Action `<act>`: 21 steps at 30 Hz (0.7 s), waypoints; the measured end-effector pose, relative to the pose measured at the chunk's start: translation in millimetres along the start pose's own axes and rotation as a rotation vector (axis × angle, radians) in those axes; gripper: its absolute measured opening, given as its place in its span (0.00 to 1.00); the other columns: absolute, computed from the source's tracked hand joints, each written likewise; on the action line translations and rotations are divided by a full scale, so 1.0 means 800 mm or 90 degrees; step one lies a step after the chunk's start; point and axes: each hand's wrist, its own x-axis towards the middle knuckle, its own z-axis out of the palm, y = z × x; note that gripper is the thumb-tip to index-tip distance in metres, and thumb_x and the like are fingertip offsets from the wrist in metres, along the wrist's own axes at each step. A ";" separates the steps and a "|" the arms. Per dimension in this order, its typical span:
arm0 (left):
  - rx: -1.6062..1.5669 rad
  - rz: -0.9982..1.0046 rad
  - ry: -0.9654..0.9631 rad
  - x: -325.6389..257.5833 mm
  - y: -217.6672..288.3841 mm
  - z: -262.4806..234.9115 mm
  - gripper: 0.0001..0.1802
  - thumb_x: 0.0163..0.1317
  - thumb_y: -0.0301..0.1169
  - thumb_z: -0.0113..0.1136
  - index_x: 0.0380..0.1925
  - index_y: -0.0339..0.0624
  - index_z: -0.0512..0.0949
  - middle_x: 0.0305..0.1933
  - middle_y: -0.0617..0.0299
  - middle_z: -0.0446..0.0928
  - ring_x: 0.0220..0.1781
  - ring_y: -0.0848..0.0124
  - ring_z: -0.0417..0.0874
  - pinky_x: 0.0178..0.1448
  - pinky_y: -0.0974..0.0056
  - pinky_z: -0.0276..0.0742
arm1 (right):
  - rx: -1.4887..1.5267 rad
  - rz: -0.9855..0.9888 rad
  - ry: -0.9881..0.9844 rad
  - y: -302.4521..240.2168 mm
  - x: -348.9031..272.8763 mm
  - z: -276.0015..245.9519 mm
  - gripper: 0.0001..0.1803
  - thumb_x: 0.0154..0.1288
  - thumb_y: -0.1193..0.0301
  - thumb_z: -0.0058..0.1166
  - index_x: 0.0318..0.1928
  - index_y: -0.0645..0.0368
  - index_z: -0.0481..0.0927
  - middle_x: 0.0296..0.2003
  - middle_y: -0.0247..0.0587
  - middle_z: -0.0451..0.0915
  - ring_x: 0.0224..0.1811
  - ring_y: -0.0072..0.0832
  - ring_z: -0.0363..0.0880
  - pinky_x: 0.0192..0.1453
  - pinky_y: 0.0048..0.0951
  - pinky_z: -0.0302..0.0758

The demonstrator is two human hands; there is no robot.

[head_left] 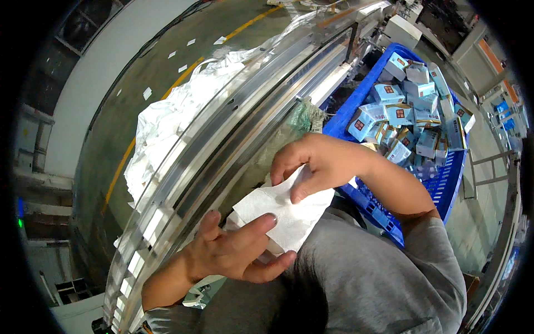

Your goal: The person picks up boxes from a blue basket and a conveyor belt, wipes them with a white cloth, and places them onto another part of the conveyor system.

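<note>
Handling of the white paper piece (278,209) looks partway: it is lifted between the hands, its release not yet done. The right hand (328,161) pinches its far edge between thumb and curled fingers; the left hand (233,250) has loosely spread fingers at its near left side, and whether they grip I cannot tell. Count: two hands, one held piece, one blue basket (346,114) at right, its blue boxes (400,114) too overlapped to number, one white heap (172,131) far left

matt, slightly textured white paper sheet (297,222), smooth blue plastic crate (344,118), shiny metal rails (222,122), matt grey cloth shirt (378,278)
</note>
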 end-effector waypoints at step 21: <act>-0.476 -0.547 0.338 -0.056 -0.012 0.025 0.41 0.33 0.32 0.66 0.49 0.45 0.55 0.39 0.58 0.68 0.41 0.65 0.71 0.42 0.63 0.70 | 0.352 0.007 -0.044 0.011 0.013 -0.003 0.28 0.56 0.55 0.44 0.46 0.69 0.65 0.39 0.41 0.71 0.41 0.24 0.67 0.44 0.25 0.66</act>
